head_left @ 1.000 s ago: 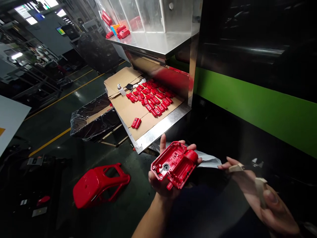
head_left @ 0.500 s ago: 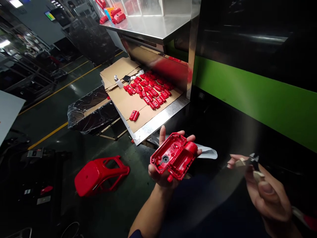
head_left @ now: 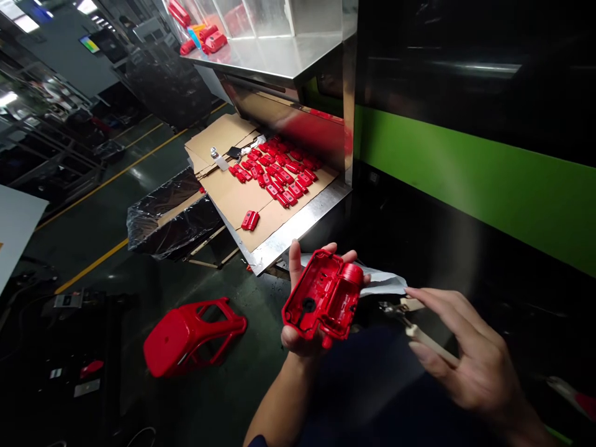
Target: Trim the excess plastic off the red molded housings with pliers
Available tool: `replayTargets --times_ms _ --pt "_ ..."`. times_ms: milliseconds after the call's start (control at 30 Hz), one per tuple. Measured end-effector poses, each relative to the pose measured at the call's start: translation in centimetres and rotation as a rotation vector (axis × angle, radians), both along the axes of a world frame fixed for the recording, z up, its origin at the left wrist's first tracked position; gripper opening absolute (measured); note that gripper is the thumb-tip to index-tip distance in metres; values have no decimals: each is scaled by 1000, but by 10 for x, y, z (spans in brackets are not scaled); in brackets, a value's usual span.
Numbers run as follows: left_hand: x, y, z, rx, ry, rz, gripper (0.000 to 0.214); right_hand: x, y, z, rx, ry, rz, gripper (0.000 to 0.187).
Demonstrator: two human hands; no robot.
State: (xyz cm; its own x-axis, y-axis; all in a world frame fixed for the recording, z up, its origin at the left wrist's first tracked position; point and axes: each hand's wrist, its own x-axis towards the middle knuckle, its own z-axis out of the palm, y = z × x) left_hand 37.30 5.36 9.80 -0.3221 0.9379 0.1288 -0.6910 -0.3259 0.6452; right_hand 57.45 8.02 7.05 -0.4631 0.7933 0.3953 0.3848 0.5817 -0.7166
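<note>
A red plastic housing (head_left: 321,295), its hollow inner side facing up, rests in my left hand (head_left: 300,338). The thumb and fingers of that hand wrap round its edges. A round black spot shows inside the shell. To its right, my right hand (head_left: 475,354) holds a pair of nippers (head_left: 410,320) with cream handles. Their metal jaws point toward the housing but stay apart from it. Behind the housing hangs a strip of white sheet (head_left: 384,282), partly hidden by my left hand.
Beyond my hands stands a metal table covered with cardboard (head_left: 223,195), holding many red housings (head_left: 279,171) and one apart (head_left: 250,220). A red stool (head_left: 193,335) is on the floor at left. Beside the table sits a plastic-lined bin (head_left: 174,211). A green machine panel (head_left: 442,174) rises at right.
My right hand has moved left, closer to the housing, and the nippers have turned so their jaws point left. My left hand with the housing has shifted slightly left.
</note>
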Motion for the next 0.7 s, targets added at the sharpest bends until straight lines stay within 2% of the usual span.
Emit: replayTargets --times_ms 233,700 --pt "0 -4 -4 32 226 54 94 -3 -1 2 103 -49 32 55" --pt "0 -5 -4 59 344 6 100 -1 -2 -2 132 -69 25 56"
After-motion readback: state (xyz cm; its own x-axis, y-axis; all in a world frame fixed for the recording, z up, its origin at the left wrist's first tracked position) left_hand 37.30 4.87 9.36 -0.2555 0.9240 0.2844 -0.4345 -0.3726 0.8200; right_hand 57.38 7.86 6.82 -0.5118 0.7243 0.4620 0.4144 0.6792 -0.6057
